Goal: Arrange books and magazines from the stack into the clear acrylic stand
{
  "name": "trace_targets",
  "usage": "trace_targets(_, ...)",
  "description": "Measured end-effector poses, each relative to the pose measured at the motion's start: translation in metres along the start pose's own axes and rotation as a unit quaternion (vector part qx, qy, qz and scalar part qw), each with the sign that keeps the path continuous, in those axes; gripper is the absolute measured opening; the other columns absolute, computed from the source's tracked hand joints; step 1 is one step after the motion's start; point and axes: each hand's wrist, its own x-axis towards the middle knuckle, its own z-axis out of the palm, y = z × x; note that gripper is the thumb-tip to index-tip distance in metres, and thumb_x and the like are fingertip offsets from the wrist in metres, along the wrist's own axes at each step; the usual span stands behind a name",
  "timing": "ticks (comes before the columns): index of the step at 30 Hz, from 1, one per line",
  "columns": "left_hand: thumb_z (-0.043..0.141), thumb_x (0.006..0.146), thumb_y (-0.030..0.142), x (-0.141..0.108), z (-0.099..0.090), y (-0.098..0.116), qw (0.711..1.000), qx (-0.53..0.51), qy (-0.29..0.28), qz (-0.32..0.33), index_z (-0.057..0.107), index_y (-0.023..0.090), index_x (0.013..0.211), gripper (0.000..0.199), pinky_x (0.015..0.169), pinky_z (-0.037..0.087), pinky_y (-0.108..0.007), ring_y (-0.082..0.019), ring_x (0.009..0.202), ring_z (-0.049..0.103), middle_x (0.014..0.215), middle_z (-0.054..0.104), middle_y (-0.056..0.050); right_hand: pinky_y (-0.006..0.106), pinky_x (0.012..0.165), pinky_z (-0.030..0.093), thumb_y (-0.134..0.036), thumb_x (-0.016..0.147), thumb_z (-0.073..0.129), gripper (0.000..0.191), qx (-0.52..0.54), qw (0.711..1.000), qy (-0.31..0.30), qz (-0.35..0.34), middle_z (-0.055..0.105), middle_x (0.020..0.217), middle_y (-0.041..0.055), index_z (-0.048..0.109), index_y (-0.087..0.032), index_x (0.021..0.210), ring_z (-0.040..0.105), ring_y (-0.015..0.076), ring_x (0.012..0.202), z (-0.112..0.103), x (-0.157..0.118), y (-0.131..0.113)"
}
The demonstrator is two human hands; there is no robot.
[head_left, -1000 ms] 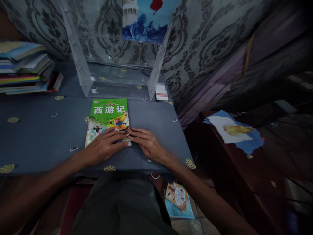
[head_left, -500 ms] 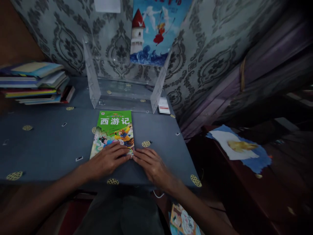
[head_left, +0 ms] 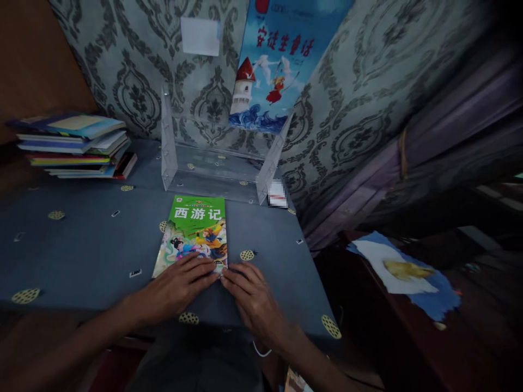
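A book (head_left: 200, 231) with a green cover, white Chinese characters and painted cartoon figures lies closed and face up on the patterned grey-blue tablecloth (head_left: 93, 245). Across its lower part rests my left hand (head_left: 180, 286), palm down with fingers stretched, hiding some of the bottom edge. My right hand (head_left: 253, 296) lies palm down at the lower right corner, its outstretched fingertips at the book's edge and close to the left fingertips. Its underside is hidden, so whether the corner lies under a finger cannot be made out.
A clear plastic stand (head_left: 212, 188) stands behind the book, with a small white object (head_left: 278, 194) beside it. A stack of books (head_left: 77, 147) sits at back left. A blue poster (head_left: 273, 81) is on the wall. Cloths (head_left: 384, 267) lie on the dark red surface at right.
The view has tilted up, so everything sits lower and more of the poster shows. Both hands stay at the book's lower edge, with the fingers almost unchanged. The book remains closed.
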Motion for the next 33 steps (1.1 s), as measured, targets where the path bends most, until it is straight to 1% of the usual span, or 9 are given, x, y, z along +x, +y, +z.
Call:
trace_targets(4,0.046,0.099,0.014,-0.002,-0.008,-0.001,0.998,-0.041,0.039,-0.033,0.063,0.020,0.125,0.032,0.107,0.052,-0.043,-0.019,0.117,0.065,0.123,0.071,-0.008,0.050,0.101,0.053,-0.005,0.087,0.051,0.036,0.011,1.000,-0.002,0.025,0.073,0.099,0.0080,0.069,-0.024,0.111,0.065,0.0258,0.100,0.001,0.021,-0.009)
trace_targets(6,0.047,0.100,0.017,-0.003,-0.012,-0.003,0.996,-0.060,0.046,-0.044,0.065,0.021,0.121,0.028,0.104,0.053,-0.039,-0.019,0.115,0.065,0.121,0.071,-0.007,0.047,0.097,0.055,-0.005,0.088,0.050,0.033,0.018,0.998,0.000,0.054,0.071,0.093,0.0075,0.069,-0.023,0.109,0.065,0.0252,0.094,0.005,0.035,-0.014)
trace_targets(9,0.047,0.100,0.018,-0.002,-0.016,-0.008,0.996,-0.064,0.049,-0.039,0.068,0.021,0.113,0.025,0.099,0.055,-0.037,-0.019,0.110,0.066,0.113,0.072,-0.007,0.044,0.096,0.056,-0.010,0.095,0.043,0.040,0.060,0.992,0.034,0.106,0.071,0.108,0.0102,0.058,-0.021,0.130,0.064,0.0251,0.104,0.013,0.059,-0.021)
trace_targets(12,0.045,0.100,0.018,-0.003,-0.016,-0.009,0.996,-0.065,0.039,-0.040,0.069,0.021,0.098,0.025,0.097,0.054,-0.038,-0.020,0.101,0.066,0.099,0.072,-0.006,0.045,0.107,0.052,-0.021,0.102,0.038,0.042,0.096,0.987,0.040,0.126,0.063,0.133,0.0135,0.044,-0.019,0.144,0.058,0.0249,0.124,0.024,0.079,-0.021)
trace_targets(16,0.045,0.100,0.017,-0.004,-0.015,-0.008,0.995,-0.080,0.029,-0.055,0.070,0.021,0.100,0.025,0.099,0.052,-0.038,-0.020,0.103,0.064,0.103,0.071,-0.005,0.051,0.115,0.044,-0.032,0.104,0.037,0.044,0.091,0.984,0.016,0.154,0.057,0.142,0.0166,0.042,-0.017,0.145,0.051,0.0275,0.135,0.040,0.090,-0.012)
trace_targets(20,0.047,0.100,0.017,-0.003,-0.016,-0.007,0.991,-0.106,0.032,-0.069,0.070,0.021,0.105,0.025,0.102,0.050,-0.038,-0.020,0.106,0.063,0.105,0.072,-0.005,0.052,0.118,0.040,-0.030,0.104,0.037,0.044,0.070,0.985,-0.004,0.155,0.054,0.147,0.0154,0.042,-0.019,0.147,0.047,0.0266,0.140,0.047,0.087,-0.002)
trace_targets(25,0.048,0.100,0.017,-0.002,-0.018,-0.012,0.975,-0.200,0.039,-0.085,0.071,0.023,0.115,0.028,0.103,0.049,-0.033,-0.017,0.110,0.065,0.112,0.074,-0.005,0.054,0.119,0.035,-0.030,0.102,0.043,0.046,0.038,0.982,-0.029,0.184,0.047,0.153,0.0179,0.046,-0.016,0.145,0.039,0.0293,0.146,0.050,0.093,0.017)
trace_targets(29,0.046,0.102,0.024,-0.008,-0.013,-0.031,0.954,-0.239,0.065,-0.168,0.072,0.024,0.111,0.028,0.098,0.052,-0.031,-0.017,0.111,0.066,0.116,0.073,-0.006,0.054,0.121,0.030,-0.031,0.099,0.049,0.050,0.017,0.975,-0.042,0.217,0.044,0.155,0.0216,0.048,-0.010,0.145,0.034,0.0310,0.149,0.054,0.110,0.043)
trace_targets(33,0.049,0.098,0.041,-0.015,-0.006,-0.070,0.933,-0.128,0.124,-0.313,0.066,0.023,0.124,0.036,0.109,0.046,-0.048,-0.028,0.128,0.056,0.136,0.062,-0.012,0.053,0.122,0.028,-0.033,0.099,0.049,0.053,0.015,0.964,-0.035,0.265,0.037,0.160,0.0206,0.047,-0.009,0.146,0.027,0.0313,0.153,0.058,0.126,0.063)
